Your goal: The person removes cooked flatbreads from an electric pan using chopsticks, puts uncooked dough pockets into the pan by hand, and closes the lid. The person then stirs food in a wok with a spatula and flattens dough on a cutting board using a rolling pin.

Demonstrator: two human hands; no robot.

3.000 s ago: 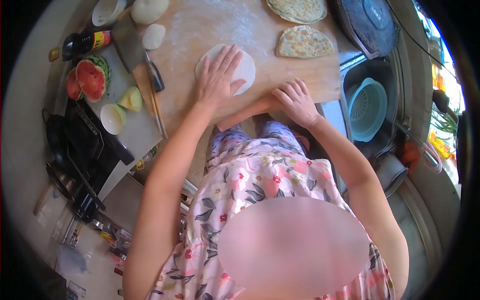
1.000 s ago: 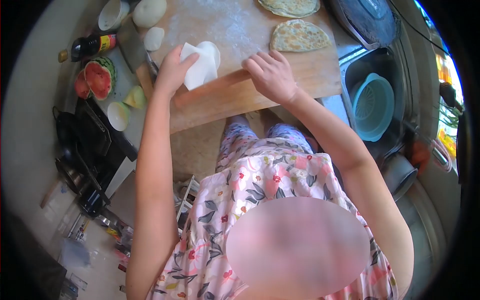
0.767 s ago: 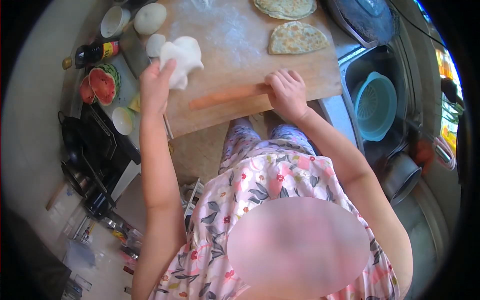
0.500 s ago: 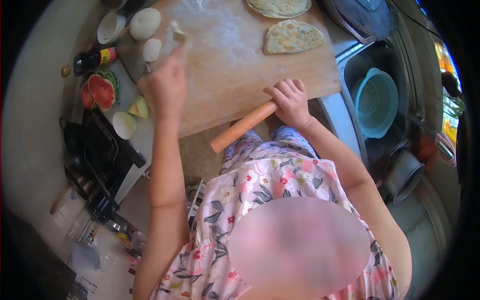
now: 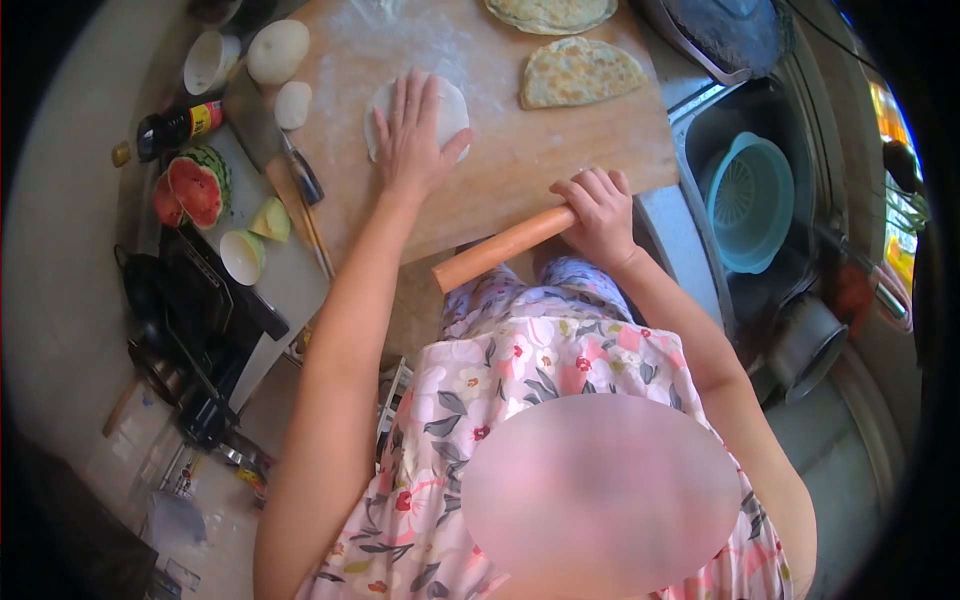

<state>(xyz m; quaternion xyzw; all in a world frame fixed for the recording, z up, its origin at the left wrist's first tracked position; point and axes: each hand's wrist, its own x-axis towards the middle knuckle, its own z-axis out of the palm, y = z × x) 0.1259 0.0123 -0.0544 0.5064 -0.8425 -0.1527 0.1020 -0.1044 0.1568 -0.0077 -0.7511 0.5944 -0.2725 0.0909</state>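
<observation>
My left hand [image 5: 412, 140] lies flat with its fingers stretched over a round, flattened piece of white dough [image 5: 452, 110] on the floured wooden board [image 5: 520, 150]. The palm covers much of the dough. My right hand [image 5: 600, 208] grips one end of a wooden rolling pin [image 5: 500, 250], which slants down to the left in front of the board's near edge. Left of the dough are a smaller dough piece [image 5: 293, 105], a larger dough ball [image 5: 278, 52] and a knife with a dark handle [image 5: 304, 176].
Half-folded browned flatbread [image 5: 582, 73] lies on the board's right side, another flatbread [image 5: 550, 12] beyond it. A sink holds a teal colander [image 5: 750, 205]. Along the left stand a dark bottle [image 5: 180, 128], cut watermelon [image 5: 200, 190], a bowl [image 5: 243, 257] and a black stove [image 5: 200, 290].
My left hand has moved right from beside the knife and now rests flat on the dough disc. My right hand has shifted slightly right with the rolling pin.
</observation>
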